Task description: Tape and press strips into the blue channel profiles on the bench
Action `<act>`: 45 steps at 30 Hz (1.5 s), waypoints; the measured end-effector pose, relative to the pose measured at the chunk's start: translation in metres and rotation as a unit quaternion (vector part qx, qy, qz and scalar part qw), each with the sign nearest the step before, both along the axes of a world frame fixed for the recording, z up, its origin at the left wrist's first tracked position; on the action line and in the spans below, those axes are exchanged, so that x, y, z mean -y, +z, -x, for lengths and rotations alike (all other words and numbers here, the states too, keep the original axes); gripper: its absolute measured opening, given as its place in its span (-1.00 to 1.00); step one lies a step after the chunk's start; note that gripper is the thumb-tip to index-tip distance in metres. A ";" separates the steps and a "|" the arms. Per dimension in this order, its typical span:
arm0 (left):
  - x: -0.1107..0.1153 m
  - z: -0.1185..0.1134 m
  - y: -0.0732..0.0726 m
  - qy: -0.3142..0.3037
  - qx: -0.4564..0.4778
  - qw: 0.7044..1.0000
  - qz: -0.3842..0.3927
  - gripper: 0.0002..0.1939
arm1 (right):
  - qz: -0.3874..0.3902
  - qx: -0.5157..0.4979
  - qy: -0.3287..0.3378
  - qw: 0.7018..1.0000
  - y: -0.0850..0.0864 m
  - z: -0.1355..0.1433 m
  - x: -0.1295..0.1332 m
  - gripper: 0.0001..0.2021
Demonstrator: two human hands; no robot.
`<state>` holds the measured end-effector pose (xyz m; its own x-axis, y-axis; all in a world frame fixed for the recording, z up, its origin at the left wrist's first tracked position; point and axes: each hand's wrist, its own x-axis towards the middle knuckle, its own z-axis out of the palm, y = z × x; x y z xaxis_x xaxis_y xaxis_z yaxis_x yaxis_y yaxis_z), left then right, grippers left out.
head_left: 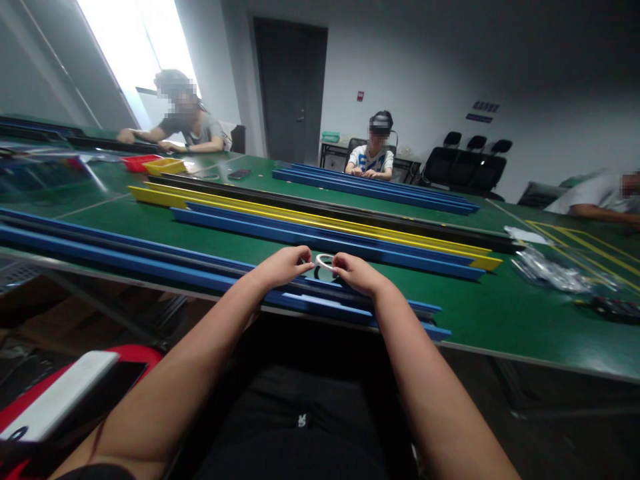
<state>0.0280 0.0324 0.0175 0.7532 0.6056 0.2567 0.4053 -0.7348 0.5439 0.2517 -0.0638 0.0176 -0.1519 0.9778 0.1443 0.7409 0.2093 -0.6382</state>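
Observation:
A white ring [325,261], which looks like a roll of tape, is held upright-tilted between my two hands above the near edge of the table. My right hand [354,271] pinches its right side. At its left side my left hand [289,265] has thumb and fingertips close together; whatever lies between them is too small to make out. Beneath both hands run long blue channel bars [200,272] along the table's front edge.
Further back on the green table [500,307] lie blue bars [320,239], a yellow bar [310,222] and black bars [280,200]. Clear plastic bags [550,270] sit at right, yellow [165,166] and red trays [141,162] at back left. Three people sit around the table.

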 end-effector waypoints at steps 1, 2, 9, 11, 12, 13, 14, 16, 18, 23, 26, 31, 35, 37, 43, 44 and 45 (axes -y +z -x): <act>0.001 0.000 0.001 0.000 0.002 1.000 -0.003 -0.71 | -0.001 0.000 0.000 1.000 0.000 0.000 0.000 -0.91; 0.002 0.000 0.001 -0.001 0.005 1.000 -0.004 -0.71 | -0.002 0.000 0.000 1.000 -0.001 -0.001 0.000 -0.90; 0.006 0.001 0.006 -0.007 0.002 1.000 0.010 -0.68 | -0.028 0.012 -0.024 0.999 0.003 0.003 0.007 -0.84; 0.007 0.001 0.008 -0.014 -0.010 1.000 0.009 -0.67 | -0.045 0.014 -0.035 0.998 0.010 0.007 0.012 -0.81; 0.007 0.001 0.010 -0.018 -0.015 1.000 0.010 -0.66 | -0.053 0.017 -0.042 0.998 0.014 0.008 0.016 -0.80; 0.008 0.001 0.011 -0.024 -0.020 0.999 0.011 -0.66 | -0.059 0.025 -0.049 0.997 0.020 0.010 0.021 -0.78; 0.010 0.001 0.013 -0.031 -0.021 0.999 0.012 -0.66 | -0.063 0.037 -0.056 0.996 0.027 0.011 0.027 -0.76; 0.014 0.000 0.017 -0.047 -0.010 0.999 0.011 -0.68 | -0.060 0.103 -0.073 0.990 0.042 0.010 0.044 -0.72; 0.021 -0.003 0.020 -0.071 0.007 0.997 0.006 -0.71 | -0.033 0.176 -0.090 0.980 0.059 0.007 0.064 -0.70; 0.047 -0.018 0.025 -0.133 -0.003 0.991 -0.024 -0.77 | 0.110 0.292 -0.157 0.937 0.090 -0.008 0.110 -0.69; 0.064 -0.032 0.025 -0.139 -0.040 0.988 -0.060 -0.78 | 0.168 0.325 -0.194 0.910 0.091 -0.012 0.124 -0.69; 0.085 -0.055 0.020 -0.096 -0.104 0.983 -0.116 -0.81 | 0.176 0.393 -0.255 0.866 0.078 -0.015 0.130 -0.67; 0.089 -0.067 0.016 -0.091 -0.128 0.981 -0.115 -0.80 | 0.182 0.425 -0.259 0.848 0.078 -0.015 0.126 -0.66; 0.086 -0.071 0.014 -0.099 -0.135 0.981 -0.102 -0.80 | 0.201 0.440 -0.249 0.839 0.079 -0.014 0.121 -0.69; 0.077 -0.074 0.008 -0.148 -0.118 0.979 -0.075 -0.77 | 0.230 0.454 -0.235 0.828 0.070 -0.014 0.107 -0.73; 0.076 -0.073 0.007 -0.152 -0.115 0.979 -0.074 -0.77 | 0.235 0.453 -0.234 0.828 0.067 -0.015 0.105 -0.74; 0.076 -0.073 0.006 -0.154 -0.112 0.979 -0.074 -0.76 | 0.241 0.450 -0.233 0.827 0.064 -0.016 0.104 -0.74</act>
<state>0.1011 -0.0433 0.0234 0.9417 0.3097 0.1312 0.2494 -0.9046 0.3456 0.2681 -0.1677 0.0818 0.4244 0.8715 -0.2459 0.8899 -0.3513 0.2908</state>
